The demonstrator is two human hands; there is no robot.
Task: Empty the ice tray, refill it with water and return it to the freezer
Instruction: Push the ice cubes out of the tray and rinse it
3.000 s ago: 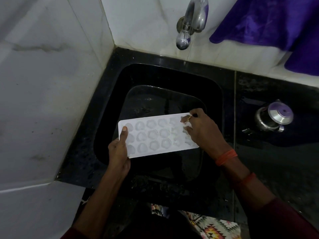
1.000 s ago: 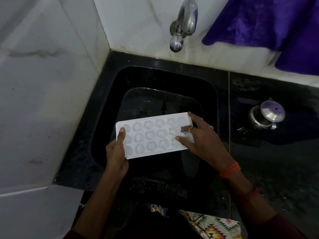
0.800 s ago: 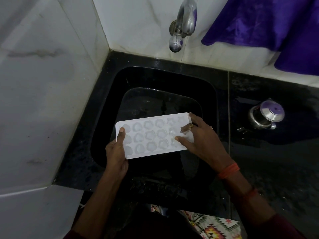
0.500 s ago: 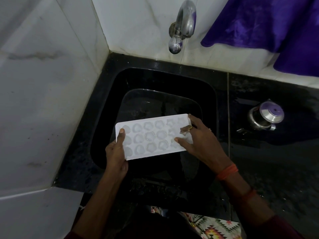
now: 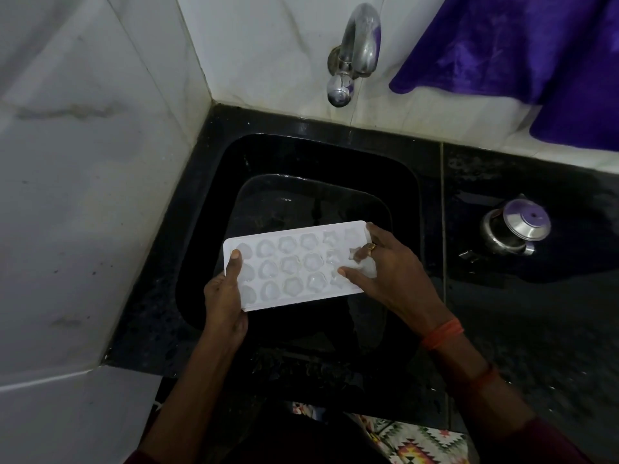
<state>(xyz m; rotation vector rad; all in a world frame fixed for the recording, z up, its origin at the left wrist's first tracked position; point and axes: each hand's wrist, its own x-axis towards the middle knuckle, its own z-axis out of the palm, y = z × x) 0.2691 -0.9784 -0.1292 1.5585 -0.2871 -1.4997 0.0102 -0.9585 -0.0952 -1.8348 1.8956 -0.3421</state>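
Both hands hold a white ice tray (image 5: 294, 266) level above a black sink (image 5: 335, 155). Left hand (image 5: 224, 296) grips the tray's left end, thumb on top, fingers curled under. Right hand (image 5: 392, 272) rests spread over the right end, thumb and fingertips touching the pockets. Around the sink runs a wet black table (image 5: 536, 313) bearing a steel pot (image 5: 512, 229). White tiled walls (image 5: 83, 162) meet in a corner; a steel tap (image 5: 355, 51) and purple cloth (image 5: 536, 45) hang above.
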